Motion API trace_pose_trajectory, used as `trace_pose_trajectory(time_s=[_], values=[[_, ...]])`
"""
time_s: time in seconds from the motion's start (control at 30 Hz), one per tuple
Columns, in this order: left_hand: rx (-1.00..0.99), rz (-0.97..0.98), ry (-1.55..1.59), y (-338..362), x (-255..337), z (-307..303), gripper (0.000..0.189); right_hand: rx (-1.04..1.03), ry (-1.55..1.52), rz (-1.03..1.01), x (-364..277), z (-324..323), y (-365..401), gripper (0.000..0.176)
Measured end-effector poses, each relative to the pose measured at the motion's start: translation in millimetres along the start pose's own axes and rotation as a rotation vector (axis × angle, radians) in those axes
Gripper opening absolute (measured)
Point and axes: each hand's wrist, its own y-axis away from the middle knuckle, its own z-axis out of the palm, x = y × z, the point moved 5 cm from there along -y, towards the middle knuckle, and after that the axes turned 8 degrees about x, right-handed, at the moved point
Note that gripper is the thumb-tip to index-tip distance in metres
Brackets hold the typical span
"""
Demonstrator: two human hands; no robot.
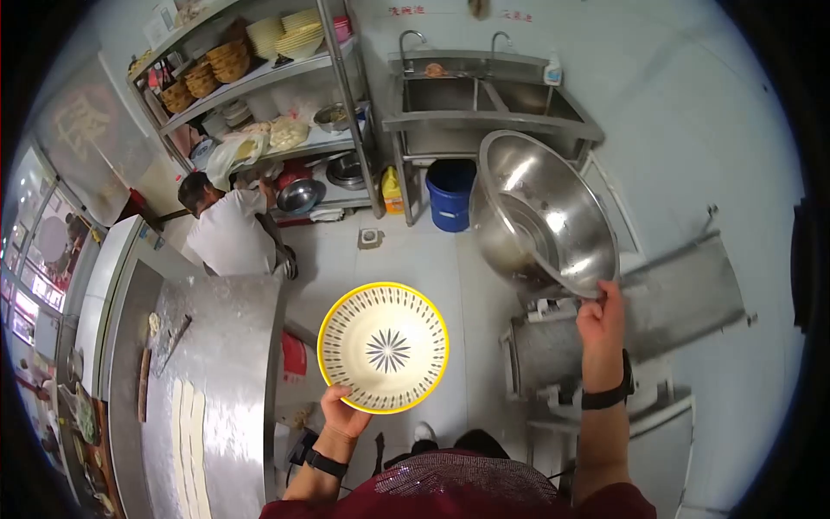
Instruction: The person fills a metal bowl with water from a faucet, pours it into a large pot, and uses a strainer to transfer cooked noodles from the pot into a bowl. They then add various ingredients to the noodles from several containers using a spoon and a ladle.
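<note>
My left hand point(345, 413) grips the near rim of a patterned bowl point(387, 350), cream inside with dark petal marks and a yellow edge. Nothing shows inside that bowl. On the right, my right hand point(602, 318) is closed on the rim of a large stainless steel basin point(553, 208). The basin is tilted, its shiny inside facing me, with some dark specks on the wall. Fingers of both hands are partly hidden beneath the rims.
A double sink point(484, 95) stands at the back, with a blue bucket point(450, 195) by it. Shelves point(251, 95) hold stacked bowls. Someone in a white shirt point(229, 229) crouches there. Dough strips point(190, 445) lie on the steel table point(238, 372) at left. A steel machine point(640, 311) stands right.
</note>
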Motion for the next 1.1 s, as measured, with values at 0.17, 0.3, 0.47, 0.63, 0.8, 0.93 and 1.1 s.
trace_pose_trajectory(time_s=[0.17,0.3,0.47,0.63,0.8,0.93,1.1], values=[[0.015,0.073,0.028,-114,46,36,0.059,-0.162,0.041,-0.113,17,140,-132,0.008],[0.104,0.087,0.126,-201,88,55,0.060,-0.423,-0.029,-0.140,43,284,-276,0.008],[0.246,0.373,0.106,-284,146,67,0.064,-0.349,0.041,-0.017,118,435,-447,0.010],[0.380,0.473,0.146,-354,180,78,0.066,-0.102,0.252,-0.097,190,527,-588,0.006],[0.494,0.576,0.234,-448,219,57,0.066,0.023,0.552,-0.105,251,529,-741,0.008],[0.565,0.554,0.191,-499,239,101,0.065,-0.042,1.095,-0.261,290,500,-840,0.010],[0.643,0.595,0.162,-549,257,137,0.065,-0.505,2.050,-0.771,320,468,-897,0.018]])
